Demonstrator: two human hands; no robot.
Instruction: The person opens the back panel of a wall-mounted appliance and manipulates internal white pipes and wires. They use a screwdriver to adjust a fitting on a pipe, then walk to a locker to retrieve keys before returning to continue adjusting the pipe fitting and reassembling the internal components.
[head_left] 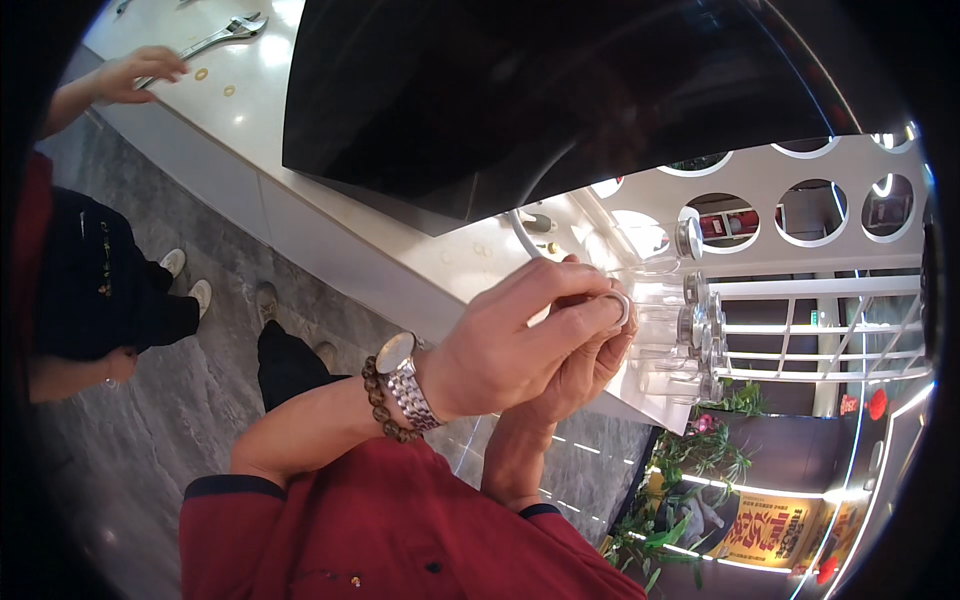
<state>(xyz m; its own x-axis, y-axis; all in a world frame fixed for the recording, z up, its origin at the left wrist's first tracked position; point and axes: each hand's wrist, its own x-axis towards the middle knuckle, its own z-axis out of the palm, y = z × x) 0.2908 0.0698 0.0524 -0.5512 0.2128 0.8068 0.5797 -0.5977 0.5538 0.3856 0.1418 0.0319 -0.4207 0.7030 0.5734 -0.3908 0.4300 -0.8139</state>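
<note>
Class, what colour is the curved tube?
The curved tube is greyish white, clearest in the head view.

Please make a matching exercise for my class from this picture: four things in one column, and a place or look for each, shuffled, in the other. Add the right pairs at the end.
Things
1. White ring-shaped piece
2. Adjustable wrench
3. Glass jars
4. Leafy plants

Place or look
A. Clear, with silver-coloured lids
B. At the fingers of the person's left hand
C. Green, in the lower right part of the picture
D. On the white counter, beside another person's hand

Right pairs: 1-B, 2-D, 3-A, 4-C
</note>
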